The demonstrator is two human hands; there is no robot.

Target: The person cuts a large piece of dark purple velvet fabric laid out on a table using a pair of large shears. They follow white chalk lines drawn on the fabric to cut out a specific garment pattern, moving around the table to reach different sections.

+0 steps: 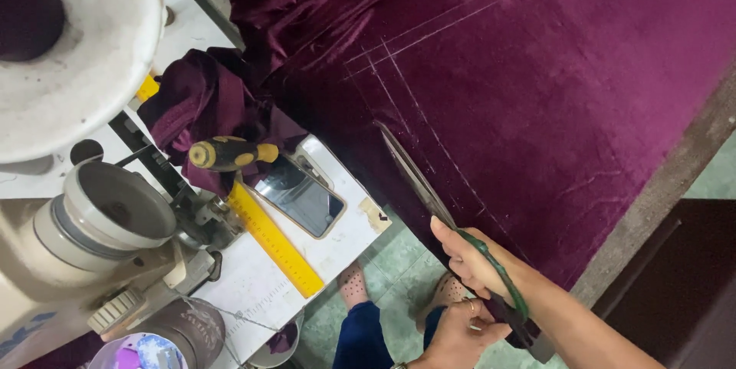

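The right hand (471, 261) has its grip closed round the green handles of the scissors (429, 192), blades open along chalk lines on the purple velvet cloth (552, 70) (spread over the surface). The left hand (458, 334), fingers curled shut, holds the cloth's edge beside it.

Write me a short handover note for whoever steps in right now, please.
Right hand: shut on scissors, blades lying on the cloth.
Left hand: at the handle end, grip unclear.
Done: chalk lines marked on the cloth.
Left: no cut along the lines shows yet.
Nearby: phone, ruler and screwdriver on the sewing table.
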